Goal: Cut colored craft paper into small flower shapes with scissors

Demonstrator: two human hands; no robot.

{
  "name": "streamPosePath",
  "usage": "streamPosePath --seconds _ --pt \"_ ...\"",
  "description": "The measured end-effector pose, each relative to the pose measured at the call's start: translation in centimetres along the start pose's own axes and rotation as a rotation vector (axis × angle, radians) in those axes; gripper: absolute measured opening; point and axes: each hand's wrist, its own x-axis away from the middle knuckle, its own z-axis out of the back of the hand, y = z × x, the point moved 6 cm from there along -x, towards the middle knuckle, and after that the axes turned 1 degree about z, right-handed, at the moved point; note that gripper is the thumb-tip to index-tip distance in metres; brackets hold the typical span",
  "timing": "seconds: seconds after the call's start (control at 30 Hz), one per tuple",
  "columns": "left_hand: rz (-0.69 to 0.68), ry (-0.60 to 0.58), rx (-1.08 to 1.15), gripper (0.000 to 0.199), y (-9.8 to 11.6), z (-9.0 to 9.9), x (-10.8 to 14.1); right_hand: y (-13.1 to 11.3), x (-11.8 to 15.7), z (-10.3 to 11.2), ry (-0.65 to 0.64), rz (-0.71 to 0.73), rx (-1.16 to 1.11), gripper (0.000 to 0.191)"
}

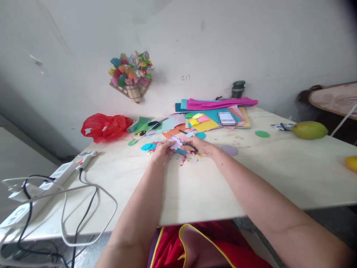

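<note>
1. Writing: "217" [185,77] is handwritten in reddish strokes on the pale wall [223,44]. The small rectangle [227,118] on the coloured sheets [210,124] is pixelated, so any print on it cannot be read.
2. The lilac scalloped paper [175,143] is pinched in the fingers of the left hand [163,150], sticking out past the fingertips toward the right hand.
3. The right hand [202,146] has its fingers curled around the dark handles of the scissors [192,147]. The blades seem to reach the paper's edge, though at this size I can't be sure they touch it.
4. Tiny scraps [189,158] (pink, yellow and blue among them) lie on the table [195,197] just below the hands; blue scalloped pieces [147,147] lie just left of the left hand.
5. Right of the right hand lie a lilac disc [229,150] and, farther back, a green disc [262,133]. A yellow-green fruit [309,130] rests beyond them, beside a black-and-white packet [282,127], its lettering too small to read.
6. A red plastic bag [106,127] sits at the back left.
</note>
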Motion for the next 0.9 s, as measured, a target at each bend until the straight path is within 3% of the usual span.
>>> streamPosePath --seconds 0.27,0.43,0.67,0.9 --pt "-0.007 0.027 -0.013 0.024 0.3 0.0 0.2 -0.1 0.1 0.4 0.052 -0.002 -0.045 0.027" --pt "-0.023 -0.042 -0.052 0.023 0.1 -0.1 0.1 -0.3 0.1 1.0 0.166 -0.015 -0.074 0.024" --pt "-0.018 -0.134 -0.149 0.018 -0.3 -0.6 0.1 -1.3 0.5 2.0 0.325 0.048 -0.181 0.038" --pt "0.031 -0.235 -0.237 0.017 -0.7 -1.7 0.6 -1.1 0.1 2.3 0.418 0.074 -0.175 0.03"
